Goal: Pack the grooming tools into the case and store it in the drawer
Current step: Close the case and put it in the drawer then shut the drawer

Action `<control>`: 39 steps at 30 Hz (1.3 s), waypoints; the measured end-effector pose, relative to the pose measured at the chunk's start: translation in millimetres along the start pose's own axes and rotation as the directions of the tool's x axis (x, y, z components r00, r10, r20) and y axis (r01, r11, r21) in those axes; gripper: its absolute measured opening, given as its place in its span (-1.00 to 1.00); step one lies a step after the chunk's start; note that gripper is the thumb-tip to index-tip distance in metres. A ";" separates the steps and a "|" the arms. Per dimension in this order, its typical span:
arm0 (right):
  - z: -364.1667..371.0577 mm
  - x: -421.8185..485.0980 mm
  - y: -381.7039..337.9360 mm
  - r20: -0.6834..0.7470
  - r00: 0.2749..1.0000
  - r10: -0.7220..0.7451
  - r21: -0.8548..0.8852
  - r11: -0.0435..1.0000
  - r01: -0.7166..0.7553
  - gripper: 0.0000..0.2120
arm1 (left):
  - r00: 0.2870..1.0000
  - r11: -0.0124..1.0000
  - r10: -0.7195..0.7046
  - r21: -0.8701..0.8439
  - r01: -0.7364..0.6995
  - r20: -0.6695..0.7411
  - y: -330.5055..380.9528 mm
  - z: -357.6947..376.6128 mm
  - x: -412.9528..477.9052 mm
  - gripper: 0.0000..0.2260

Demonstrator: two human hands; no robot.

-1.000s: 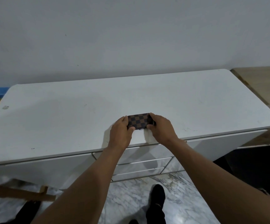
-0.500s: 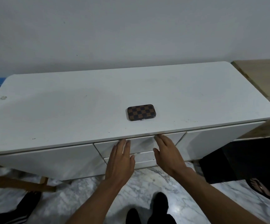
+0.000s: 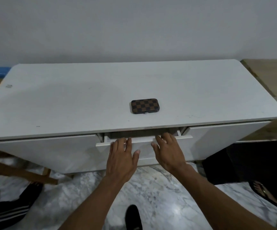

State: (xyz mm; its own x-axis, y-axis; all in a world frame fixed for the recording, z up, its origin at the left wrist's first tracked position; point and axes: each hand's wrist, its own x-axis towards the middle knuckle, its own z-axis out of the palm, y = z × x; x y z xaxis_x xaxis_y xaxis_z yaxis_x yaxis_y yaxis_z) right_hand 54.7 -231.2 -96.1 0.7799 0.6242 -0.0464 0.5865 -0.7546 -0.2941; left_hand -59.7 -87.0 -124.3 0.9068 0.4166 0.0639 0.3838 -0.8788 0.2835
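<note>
A closed brown-and-black checkered case [image 3: 145, 106] lies flat on the white cabinet top [image 3: 68, 100], near its front edge. Below it the middle drawer [image 3: 144, 141] is pulled out a little, showing a dark gap. My left hand [image 3: 121, 156] and my right hand [image 3: 169, 151] rest side by side on the drawer's front, fingertips hooked over its top edge. No grooming tools are visible outside the case.
The cabinet stands against a grey wall on a marble floor [image 3: 159, 193]. A wooden surface [image 3: 272, 80] adjoins on the right, wooden legs [image 3: 18, 171] at the left. Another person's sandalled foot [image 3: 264, 193] is at the right, a dark trouser leg [image 3: 4, 208] at the left.
Both hands let go of the case, left it on the cabinet top, dropped to the middle drawer's front and pulled it partly out.
</note>
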 end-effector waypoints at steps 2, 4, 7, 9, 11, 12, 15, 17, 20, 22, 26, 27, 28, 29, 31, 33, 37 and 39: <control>0.5 -15.7 3.0 0.116 0.992 0.046 0.031 0.998 -0.050 -0.49 | 0.999 0.998 -0.026 -0.049 0.027 0.031 5.1 3.3 -17.9 -0.29; 0.3 -31.9 6.4 0.211 0.977 0.023 0.030 0.999 -0.030 -0.40 | 0.994 0.994 -0.054 -0.090 0.063 0.100 10.7 3.0 -33.2 -0.15; -3.1 -61.3 8.0 0.261 0.965 0.009 0.036 0.999 -0.019 -0.38 | 0.981 0.995 -0.077 -0.054 0.088 0.180 19.1 -2.7 -59.3 -0.06; -4.7 -79.4 6.4 0.271 0.963 0.014 0.023 1.000 -0.021 -0.43 | 0.977 0.996 -0.074 -0.034 0.082 0.200 23.3 -6.7 -78.6 -0.05; -4.0 -97.7 4.6 0.278 0.960 0.018 -0.004 1.000 -0.017 -0.44 | 0.974 0.996 -0.072 -0.027 0.079 0.213 26.5 -8.5 -97.9 -0.06; -2.9 -106.5 4.1 0.284 0.959 0.018 -0.010 1.000 -0.016 -0.44 | 0.971 0.996 -0.076 -0.027 0.084 0.227 27.7 -9.1 -106.8 -0.07; 1.5 -129.9 3.6 0.291 0.956 0.016 -0.024 1.000 -0.010 -0.42 | 0.962 0.997 -0.072 -0.007 0.076 0.265 31.3 -12.7 -128.6 -0.07; 3.9 -143.2 3.0 0.299 0.954 0.020 -0.041 0.999 -0.009 -0.41 | 0.956 0.998 -0.068 0.009 0.069 0.286 33.8 -15.5 -141.4 -0.03; 5.0 -156.6 2.4 0.313 0.949 0.026 -0.056 0.998 -0.009 -0.40 | 0.948 0.997 -0.072 0.011 0.072 0.311 36.3 -17.9 -153.2 0.02; 4.9 -161.5 2.5 0.317 0.948 0.025 -0.061 0.998 -0.006 -0.39 | 0.945 0.997 -0.073 0.014 0.072 0.320 36.8 -18.0 -157.7 0.04; 1.9 -166.2 0.5 0.334 0.942 0.031 -0.082 0.997 -0.004 -0.39 | 0.933 0.996 -0.083 0.046 0.072 0.351 38.8 -22.3 -160.1 -0.15; 1.0 -165.6 -0.2 0.332 0.942 0.037 -0.087 0.996 -0.008 -0.40 | 0.927 0.995 -0.089 0.066 0.069 0.364 39.3 -23.9 -159.7 -0.26; 0.0 -164.4 -0.7 0.325 0.945 0.044 -0.091 0.996 -0.015 -0.41 | 0.921 0.995 -0.093 0.080 0.067 0.378 40.0 -25.8 -159.3 -0.33; -1.3 -162.5 -1.4 0.308 0.950 0.051 -0.097 0.995 -0.022 -0.43 | 0.917 0.994 -0.093 0.090 0.062 0.387 40.2 -27.5 -159.1 -0.36; -6.7 -156.9 -4.4 0.256 0.966 0.047 -0.145 0.989 -0.009 -0.49 | 0.916 0.993 -0.085 0.113 0.043 0.393 40.1 -30.2 -157.8 -0.35; -14.9 -148.6 -9.7 0.233 0.971 0.057 -0.194 0.981 -0.011 -0.55 | 0.923 0.992 -0.068 0.125 0.022 0.380 39.9 -36.6 -153.8 -0.26; -33.4 -122.3 -18.6 0.226 0.967 0.116 -0.174 0.982 -0.078 -0.58 | 0.957 0.997 -0.038 0.073 0.017 0.288 32.8 -55.4 -127.8 -0.36; -41.9 -106.4 -23.9 0.176 0.977 0.120 -0.132 0.986 -0.098 -0.61 | 0.970 1.000 -0.018 0.017 0.014 0.243 24.1 -67.2 -106.1 -0.42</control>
State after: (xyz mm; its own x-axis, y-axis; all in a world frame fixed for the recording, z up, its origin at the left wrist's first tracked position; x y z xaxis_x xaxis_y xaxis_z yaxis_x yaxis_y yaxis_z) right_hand -33.2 -288.0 -44.1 0.7941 0.5545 -0.2487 0.5310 -0.8321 -0.1599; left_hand -158.4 -136.8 -59.9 0.9149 0.3633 -0.1759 0.3996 -0.8767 0.2679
